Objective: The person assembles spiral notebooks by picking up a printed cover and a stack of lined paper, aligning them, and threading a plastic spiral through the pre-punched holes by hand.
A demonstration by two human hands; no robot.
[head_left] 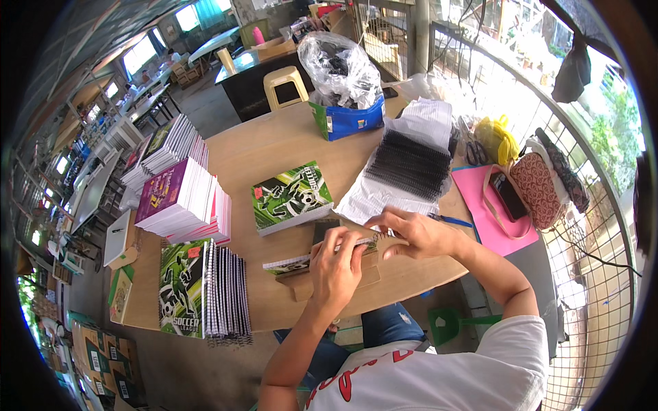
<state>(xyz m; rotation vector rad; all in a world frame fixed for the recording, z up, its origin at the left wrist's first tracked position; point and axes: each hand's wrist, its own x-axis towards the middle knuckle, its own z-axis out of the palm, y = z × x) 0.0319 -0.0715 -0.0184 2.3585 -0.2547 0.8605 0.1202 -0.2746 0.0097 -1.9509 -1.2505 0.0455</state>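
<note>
Here at the lower centre of the frame, a notebook (pixel 288 264) stands edge-up on a wooden stand (pixel 370 271). The left hand (pixel 336 266) pinches it between thumb and fingers! The right hand (pixel 415 234) curls at its right end, thumb apart from the fingertips; whether it pinches anything, I can't tell. Upper centre, a blue box (pixel 360 122) holds a clear plastic bag (pixel 336 58) with dark contents; black coils (pixel 409 163) lie on white paper (pixel 358 200), right of centre.

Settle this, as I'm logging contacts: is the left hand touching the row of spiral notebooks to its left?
Apart. The head view shows a strip of wooden tabletop between the left hand and the row of spiral notebooks.
</note>
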